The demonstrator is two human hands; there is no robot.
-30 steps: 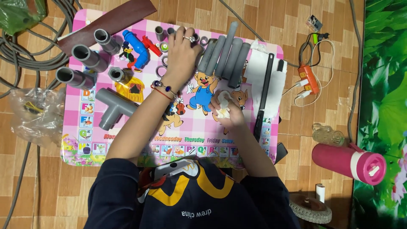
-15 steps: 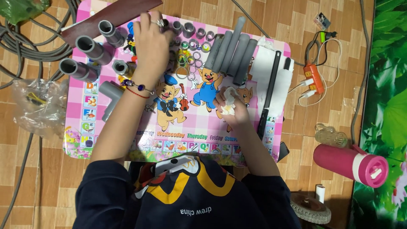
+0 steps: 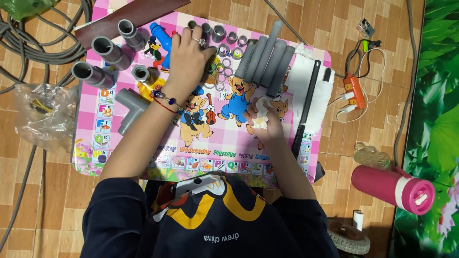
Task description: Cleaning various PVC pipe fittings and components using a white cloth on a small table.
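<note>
Left hand (image 3: 187, 59) reaches, fingers curled, onto small grey fittings (image 3: 224, 37) at the mat's (image 3: 143, 138) far edge. Right hand (image 3: 264, 120) clutches a crumpled tissue (image 3: 260, 112) mid-mat, beside the pipes (image 3: 267, 59). Advise pinching one fitting cleanly, disturbing none.

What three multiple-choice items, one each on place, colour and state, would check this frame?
1. Where does the left hand rest?
A. on the small grey fittings at the mat's far edge
B. on the bottle
C. on the floor

2. What colour is the bottle?
A. blue
B. pink
C. green

3. What state is the right hand in?
A. open flat
B. out of view
C. closed on a white cloth

Answers: 1 A, its fingers lie among the fittings; 2 B, pink body with a white band; 3 C, cloth bunched in its fingers.
</note>
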